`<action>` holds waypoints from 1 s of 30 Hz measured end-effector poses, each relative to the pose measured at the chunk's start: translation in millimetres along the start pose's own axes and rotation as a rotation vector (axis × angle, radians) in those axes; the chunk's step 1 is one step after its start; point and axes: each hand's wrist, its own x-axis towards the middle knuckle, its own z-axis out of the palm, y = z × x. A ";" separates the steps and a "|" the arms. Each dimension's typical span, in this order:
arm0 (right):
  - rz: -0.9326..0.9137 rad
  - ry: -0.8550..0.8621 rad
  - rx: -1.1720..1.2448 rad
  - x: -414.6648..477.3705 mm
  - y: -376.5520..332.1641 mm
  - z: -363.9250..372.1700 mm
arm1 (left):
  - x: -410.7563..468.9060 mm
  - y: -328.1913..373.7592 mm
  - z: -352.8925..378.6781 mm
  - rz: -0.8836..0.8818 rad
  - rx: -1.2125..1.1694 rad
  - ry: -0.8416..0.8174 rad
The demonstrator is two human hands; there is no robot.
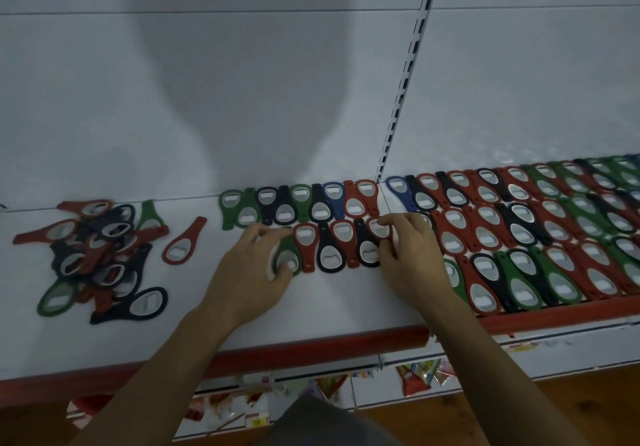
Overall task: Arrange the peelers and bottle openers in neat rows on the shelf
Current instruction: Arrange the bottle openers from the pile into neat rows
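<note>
In the head view, the left hand (252, 265) grips a green bottle opener (286, 255), thumb on its metal part, at the left end of the second row on the white shelf (346, 307). The right hand (412, 255) pinches the head of a red bottle opener (374, 227) at the right end of this row. A loose pile of openers (100, 255) lies well apart on the left.

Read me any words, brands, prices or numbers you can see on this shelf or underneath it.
None can be read.
bottle openers: no print visible.
packets under the shelf: printed, too blurred to read.
small tag on the lower rack: too blurred to read.
</note>
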 end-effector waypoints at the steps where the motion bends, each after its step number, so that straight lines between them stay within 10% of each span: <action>1: -0.029 0.010 0.017 0.1 -4.4 1.2 | 1.6 3.8 -4.8 -0.017 -0.178 0.032; 4: -0.134 -0.029 0.107 3.8 -23.1 9.3 | 8.7 10.7 -18.1 -0.109 -0.598 0.138; 9: -0.263 -0.093 0.095 16.7 -42.4 29.1 | 14.1 -1.6 -26.5 -0.286 -0.651 0.282; 17: -0.340 -0.153 0.066 19.1 -49.6 48.3 | -8.7 -23.5 -15.4 -0.090 -0.098 0.296; 23: -0.430 -0.166 -0.072 9.3 -45.0 57.9 | -35.4 -45.4 -20.4 -0.033 0.022 -0.027; 30: -0.430 -0.177 -0.150 6.2 -41.2 61.2 | -30.6 -36.9 -15.1 -0.053 0.072 0.004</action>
